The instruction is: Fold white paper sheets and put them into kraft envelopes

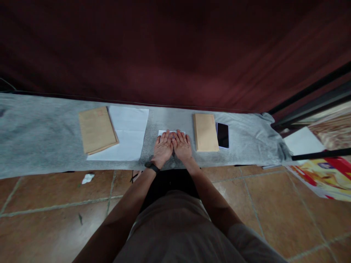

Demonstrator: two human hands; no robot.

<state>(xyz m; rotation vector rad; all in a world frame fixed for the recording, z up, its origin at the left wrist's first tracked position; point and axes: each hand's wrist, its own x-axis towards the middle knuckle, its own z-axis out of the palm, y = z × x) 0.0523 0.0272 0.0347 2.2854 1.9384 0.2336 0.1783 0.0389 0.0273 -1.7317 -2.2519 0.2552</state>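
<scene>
Both palms lie flat, side by side, on a small white piece of paper in the middle of the grey cloth. My left hand, with a dark band on its wrist, has its fingers stretched out over the paper's left part. Over the right part, my right hand is also laid out flat, its thumb close against the left one. Only the paper's far edge shows; the hands hide the rest, so I cannot tell whether it is folded. Neither hand grips anything.
Left of my hands, brown envelopes overlap white paper sheets. To the right stand a stack of brown envelopes and a phone. Grey cloth covers the narrow surface. A dark red curtain hangs behind. A colourful box is at far right.
</scene>
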